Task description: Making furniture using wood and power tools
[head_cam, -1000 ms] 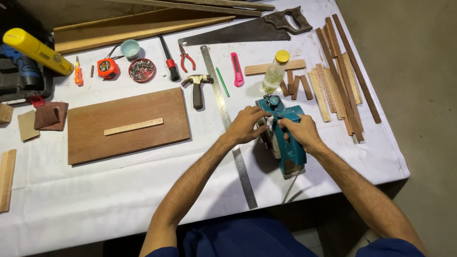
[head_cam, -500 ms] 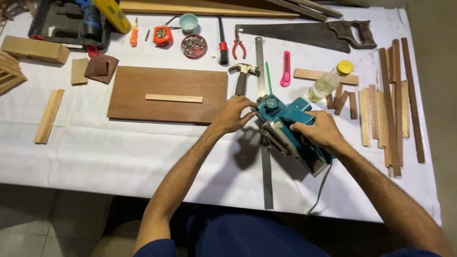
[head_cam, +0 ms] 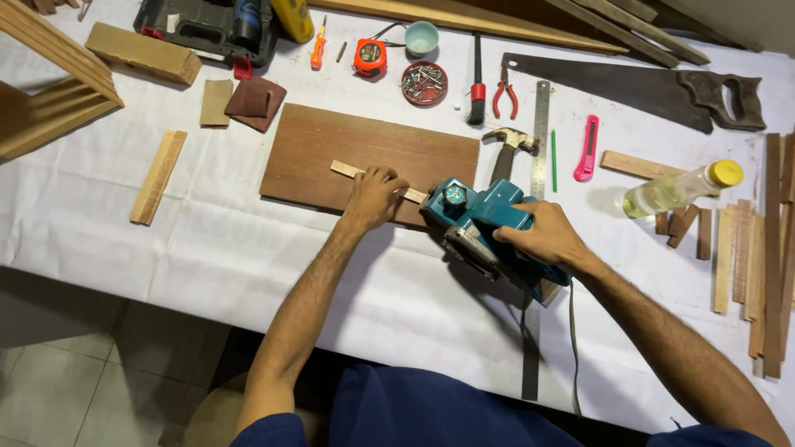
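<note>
Nearest the camera, both forearms reach out over the white-covered counter (head_cam: 166,248). The right hand (head_cam: 542,236) wraps around the handle of a teal electric planer (head_cam: 489,228), fingers curled tight about it; the planer sits tilted on the cloth just beside the near right corner of a brown wooden board (head_cam: 368,161), its cord trailing down toward the counter's near edge. A long steel ruler (head_cam: 538,157) runs away from the person and passes under the planer. The left hand (head_cam: 373,197) rests on the board's near edge, its fingers bent and pressed down on a thin pale wood strip (head_cam: 352,171) that lies along the board, one end of the strip reaching toward the planer's front. Left of the board lies a short pale wood block (head_cam: 157,176). Just past the planer lies a claw hammer (head_cam: 507,149), and right of the ruler a green pencil (head_cam: 553,149) and a pink utility knife (head_cam: 588,147). Farther right are a clear bottle with a yellow cap (head_cam: 679,189) on its side and a row of thin wood slats (head_cam: 762,248). Beyond the board sit a round tin of screws (head_cam: 424,84), an orange tape measure (head_cam: 370,58), red-handled pliers (head_cam: 503,98), a small pale cup (head_cam: 421,37), and at the far right a hand saw (head_cam: 646,87).
</note>
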